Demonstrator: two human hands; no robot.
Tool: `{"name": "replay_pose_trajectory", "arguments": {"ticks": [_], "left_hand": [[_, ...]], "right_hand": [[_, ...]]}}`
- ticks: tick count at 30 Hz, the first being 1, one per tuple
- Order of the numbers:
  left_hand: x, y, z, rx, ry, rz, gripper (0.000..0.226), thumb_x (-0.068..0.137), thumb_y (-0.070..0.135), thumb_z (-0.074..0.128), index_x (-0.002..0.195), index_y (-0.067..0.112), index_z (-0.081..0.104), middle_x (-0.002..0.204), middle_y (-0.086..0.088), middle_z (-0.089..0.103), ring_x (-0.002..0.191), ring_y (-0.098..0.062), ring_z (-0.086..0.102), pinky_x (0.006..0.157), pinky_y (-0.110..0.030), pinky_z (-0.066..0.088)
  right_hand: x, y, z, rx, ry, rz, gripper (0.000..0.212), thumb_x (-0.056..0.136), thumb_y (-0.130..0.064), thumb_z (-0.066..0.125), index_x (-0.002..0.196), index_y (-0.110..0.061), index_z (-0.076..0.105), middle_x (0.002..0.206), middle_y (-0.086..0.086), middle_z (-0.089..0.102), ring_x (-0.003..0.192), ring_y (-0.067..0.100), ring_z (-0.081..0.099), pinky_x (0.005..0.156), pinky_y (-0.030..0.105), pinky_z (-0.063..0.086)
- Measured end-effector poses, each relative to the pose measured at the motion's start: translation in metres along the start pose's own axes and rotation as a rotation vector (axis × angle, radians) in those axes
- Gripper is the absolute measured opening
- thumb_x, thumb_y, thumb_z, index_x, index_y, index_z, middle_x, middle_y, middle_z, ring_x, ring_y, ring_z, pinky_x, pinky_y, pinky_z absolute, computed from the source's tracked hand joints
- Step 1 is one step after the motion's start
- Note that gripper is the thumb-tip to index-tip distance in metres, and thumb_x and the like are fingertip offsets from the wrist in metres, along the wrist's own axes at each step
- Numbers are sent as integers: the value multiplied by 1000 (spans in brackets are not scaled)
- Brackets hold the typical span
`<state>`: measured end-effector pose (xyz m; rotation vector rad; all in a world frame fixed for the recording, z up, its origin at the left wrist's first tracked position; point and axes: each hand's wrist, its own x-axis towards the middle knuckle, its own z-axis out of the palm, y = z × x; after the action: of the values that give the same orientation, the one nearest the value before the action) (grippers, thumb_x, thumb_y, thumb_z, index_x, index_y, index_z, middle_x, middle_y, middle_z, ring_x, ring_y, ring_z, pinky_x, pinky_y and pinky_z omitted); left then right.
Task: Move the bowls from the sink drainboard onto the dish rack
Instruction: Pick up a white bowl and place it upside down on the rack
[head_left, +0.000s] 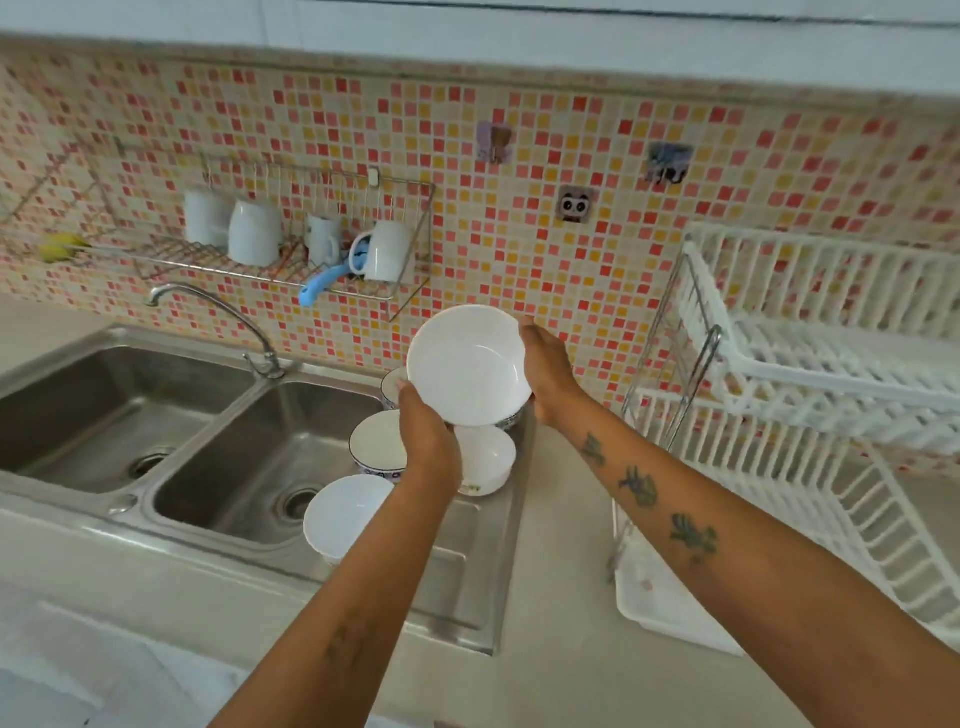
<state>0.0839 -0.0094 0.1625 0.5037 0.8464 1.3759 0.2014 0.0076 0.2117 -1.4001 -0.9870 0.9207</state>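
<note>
Both hands up on one white bowl (469, 365), held in the air above the drainboard (457, 571), in front of the mosaic tile wall (519, 218). Left hand (427, 434) grips the lower-left rim, right hand (546, 370) clamps the right rim; fingers of both wrapped round the edge, so neither is free. Bowl is tilted, its opening facing the camera, base toward the wall; inside looks empty & clean. It's round, so no real long axis to call.

Below it, more bowls sit on the drainboard just right of the sink's right basin (260, 457): a blue-patterned bowl (376, 444) upright w/ white inside, a plain white bowl (485, 462) beside it showing its outside, prob. upside down, a big white bowl (347, 512) nearest the camera, partly hidden by the left forearm, & another patterned one (392, 387) at the back, mostly hidden. Can't tell if any of them touch.

Both basins look empty, drains visible. Dish rack (810, 364), white, 2 tiers, stands on the counter to the right, well apart from the held bowl; no dishes seen on it. On the wall, a wire shelf (291, 270) holds white mugs (254, 234) & a blue-handled tool (322, 286).
</note>
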Motion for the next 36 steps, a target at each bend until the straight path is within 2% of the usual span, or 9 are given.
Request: {"name": "replay_pose_trajectory", "arguments": {"ticks": [4, 8, 11, 14, 18, 22, 25, 31, 36], "left_hand": [[-14, 36, 40, -102, -284, 3, 33, 100, 40, 41, 126, 30, 56, 128, -9, 62, 115, -33, 58, 101, -54, 47], [-28, 59, 79, -52, -543, -177, 58, 90, 60, 40, 134, 25, 53, 137, -15, 55, 124, -39, 52, 96, -50, 47], [-36, 63, 104, 9, -678, -312, 72, 82, 71, 46, 136, 22, 52, 138, -19, 54, 125, -41, 55, 100, -53, 48], [-49, 63, 128, 1, -782, -379, 73, 83, 70, 49, 134, 18, 51, 134, -22, 56, 118, -44, 60, 103, -55, 45], [-62, 54, 158, 47, -900, -467, 78, 83, 77, 44, 132, 17, 54, 132, -22, 59, 119, -44, 60, 103, -54, 46], [-77, 42, 185, 83, -974, -519, 82, 72, 66, 63, 134, 14, 51, 136, -23, 57, 120, -43, 60, 105, -57, 44], [-86, 30, 211, 131, -1017, -548, 76, 81, 67, 56, 134, 12, 50, 135, -23, 56, 121, -44, 58, 105, -57, 44], [-106, 0, 267, 357, -1071, -412, 58, 90, 58, 52, 126, 14, 53, 116, -17, 58, 104, -38, 61, 92, -52, 51], [-112, -30, 315, 597, -1152, -148, 44, 93, 49, 54, 126, 20, 51, 110, -10, 57, 95, -28, 61, 73, -39, 57]], "right_hand": [[-9, -50, -23, 41, 80, -174, 43, 101, -34, 33, 135, -16, 52, 132, 6, 56, 120, 26, 53, 105, 46, 43], [-23, -96, -55, 44, 154, -352, 36, 103, -30, 32, 127, -16, 56, 119, 4, 57, 102, 18, 55, 84, 33, 46], [-32, -120, -82, 48, 248, -415, 35, 101, -31, 35, 119, -13, 59, 113, 7, 61, 99, 21, 56, 82, 35, 47], [-39, -131, -112, 72, 316, -448, 26, 102, -29, 34, 105, -18, 57, 94, -1, 59, 89, 18, 55, 75, 32, 46], [-50, -134, -151, 128, 379, -474, 27, 102, -31, 34, 99, -25, 60, 104, 2, 61, 100, 23, 57, 87, 40, 48], [-64, -133, -190, 179, 457, -446, 27, 102, -30, 35, 108, -22, 60, 108, 1, 61, 106, 26, 57, 92, 45, 48], [-75, -134, -220, 191, 504, -432, 24, 101, -29, 37, 96, -27, 61, 102, -1, 62, 104, 27, 57, 89, 47, 49], [-95, -130, -291, 216, 532, -391, 29, 96, -32, 39, 95, -19, 65, 101, 0, 66, 93, 23, 62, 73, 39, 51], [-97, -122, -346, 197, 626, -296, 34, 98, -37, 34, 87, -18, 60, 96, 1, 62, 92, 24, 58, 81, 40, 46]]}}
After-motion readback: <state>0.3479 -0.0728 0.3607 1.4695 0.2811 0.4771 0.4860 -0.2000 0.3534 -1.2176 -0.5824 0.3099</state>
